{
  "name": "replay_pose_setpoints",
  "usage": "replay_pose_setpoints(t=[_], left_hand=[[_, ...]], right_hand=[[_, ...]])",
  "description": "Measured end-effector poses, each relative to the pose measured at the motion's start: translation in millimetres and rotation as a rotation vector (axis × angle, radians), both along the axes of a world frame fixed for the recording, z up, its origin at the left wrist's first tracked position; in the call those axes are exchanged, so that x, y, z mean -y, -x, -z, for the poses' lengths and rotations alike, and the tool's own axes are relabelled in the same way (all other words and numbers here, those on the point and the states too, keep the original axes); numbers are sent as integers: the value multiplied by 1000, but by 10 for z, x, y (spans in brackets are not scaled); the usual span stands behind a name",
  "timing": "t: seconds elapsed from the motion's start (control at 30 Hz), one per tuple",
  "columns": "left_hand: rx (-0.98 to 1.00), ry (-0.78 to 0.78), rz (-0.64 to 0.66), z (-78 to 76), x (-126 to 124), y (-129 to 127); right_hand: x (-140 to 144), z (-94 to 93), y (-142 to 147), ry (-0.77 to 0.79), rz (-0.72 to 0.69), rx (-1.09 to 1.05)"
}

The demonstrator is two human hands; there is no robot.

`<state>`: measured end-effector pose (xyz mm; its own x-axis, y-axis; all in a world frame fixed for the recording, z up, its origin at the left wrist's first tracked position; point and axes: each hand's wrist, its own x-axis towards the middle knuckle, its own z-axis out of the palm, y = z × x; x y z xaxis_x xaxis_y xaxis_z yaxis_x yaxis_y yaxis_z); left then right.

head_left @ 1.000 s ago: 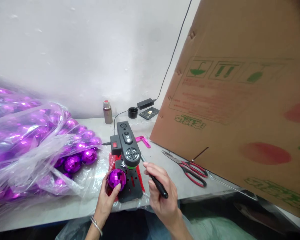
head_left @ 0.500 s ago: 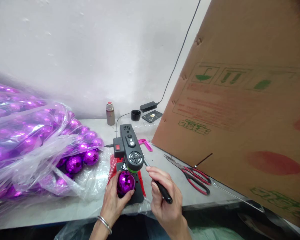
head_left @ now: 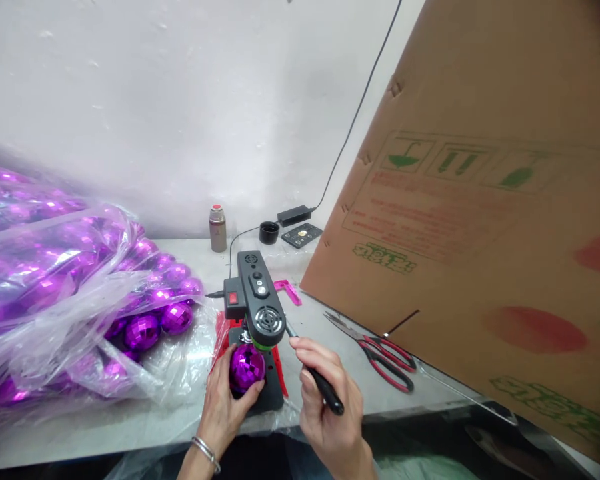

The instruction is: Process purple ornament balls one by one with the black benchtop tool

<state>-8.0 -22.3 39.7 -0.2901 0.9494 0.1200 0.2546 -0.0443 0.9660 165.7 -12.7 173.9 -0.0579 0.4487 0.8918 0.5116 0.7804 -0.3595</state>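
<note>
In the head view, the left hand (head_left: 230, 400) cups the purple ball (head_left: 247, 367) under the small press (head_left: 258, 303) at six o'clock while the right hand (head_left: 325, 400) grips its black lever (head_left: 323, 387); the ball may slip off-centre.

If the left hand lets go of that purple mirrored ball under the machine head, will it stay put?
Probably not. The purple faceted ball is round and sits on the flat black machine base, so it would likely roll. Its glossy facets look slippery, which may be why the left hand cups it. It looks hollow and probably light.
</note>
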Motion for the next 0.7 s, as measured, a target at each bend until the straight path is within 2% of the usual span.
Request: replay_pose_setpoints(t=[0.17, 0.37, 0.43, 0.57, 0.7], left_hand=[[64, 71, -9, 37, 21, 96], [394, 184, 5, 59, -15, 211], [436, 203, -1, 58, -19, 244], [381, 190, 18, 32, -12, 253], [160, 135, 27, -6, -2, 184]], right_hand=[[11, -5, -6, 20, -6, 4], [11, -16, -12, 25, -18, 7], [12, -14, -10, 22, -20, 1], [15, -1, -4, 20, -16, 1], [19, -1, -6, 23, -15, 7]])
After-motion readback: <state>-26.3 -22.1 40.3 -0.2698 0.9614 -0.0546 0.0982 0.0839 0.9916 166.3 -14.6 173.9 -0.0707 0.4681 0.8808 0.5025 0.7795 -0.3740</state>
